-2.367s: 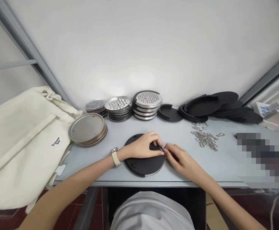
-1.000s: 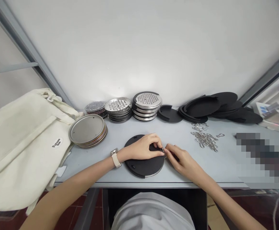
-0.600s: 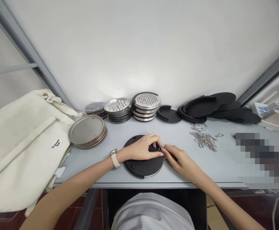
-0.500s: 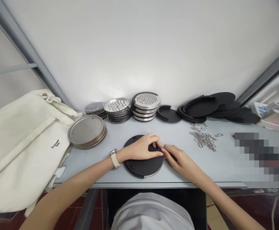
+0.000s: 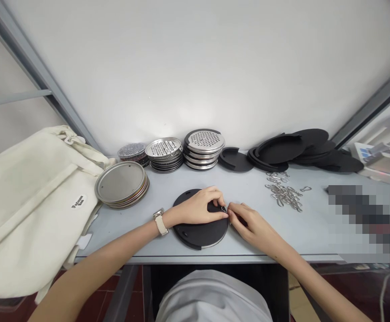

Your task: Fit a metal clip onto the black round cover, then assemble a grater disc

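Black round disc point(image 5: 203, 235), matte and slotted, with a thin metallic edge, lies on the smooth grey counter point(image 5: 141, 228) at its front edge, seen from the head camera. The left hand point(image 5: 203, 206) arches over it palm down, wrist nearly level, thumb and fingers curled round a small metal clip point(image 5: 223, 209) at the disc's right rim. The right hand point(image 5: 247, 222) reaches in from the right, thumb and forefinger pinched together at the clip; its exact grip is unclear. Behind stand stacked perforated metal discs point(image 5: 204, 140); looped wire clips point(image 5: 285, 197) lie right.
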{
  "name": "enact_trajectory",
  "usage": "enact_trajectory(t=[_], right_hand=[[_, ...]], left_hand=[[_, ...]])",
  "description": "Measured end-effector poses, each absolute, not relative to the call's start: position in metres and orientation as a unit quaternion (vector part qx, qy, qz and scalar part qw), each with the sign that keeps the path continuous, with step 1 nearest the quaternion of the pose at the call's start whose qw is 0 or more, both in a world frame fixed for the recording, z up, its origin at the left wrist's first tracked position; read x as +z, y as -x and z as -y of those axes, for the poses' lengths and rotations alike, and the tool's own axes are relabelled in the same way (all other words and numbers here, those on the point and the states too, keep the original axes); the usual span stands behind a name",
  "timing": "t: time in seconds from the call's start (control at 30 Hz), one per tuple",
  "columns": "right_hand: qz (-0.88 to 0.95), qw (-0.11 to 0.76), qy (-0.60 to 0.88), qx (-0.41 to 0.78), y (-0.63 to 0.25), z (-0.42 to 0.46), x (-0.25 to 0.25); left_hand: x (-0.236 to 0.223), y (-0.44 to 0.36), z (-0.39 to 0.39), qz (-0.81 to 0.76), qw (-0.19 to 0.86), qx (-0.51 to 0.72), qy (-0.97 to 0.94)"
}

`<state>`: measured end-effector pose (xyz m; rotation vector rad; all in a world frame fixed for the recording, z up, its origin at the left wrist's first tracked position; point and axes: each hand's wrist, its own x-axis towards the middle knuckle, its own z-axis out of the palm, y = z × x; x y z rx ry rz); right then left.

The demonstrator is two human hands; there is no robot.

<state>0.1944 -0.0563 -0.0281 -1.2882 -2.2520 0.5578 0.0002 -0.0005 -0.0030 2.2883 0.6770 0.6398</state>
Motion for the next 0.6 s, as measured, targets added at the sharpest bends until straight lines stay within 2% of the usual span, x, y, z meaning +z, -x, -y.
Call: enact_trajectory(t=[0.6], right_hand=[[0.826,0.242,0.471,0.193,-0.1953,0.0557,-0.0295]], left_hand=[[0.0033,0.0007,0.0036,-0.255,0.321,0.234,-0.882]])
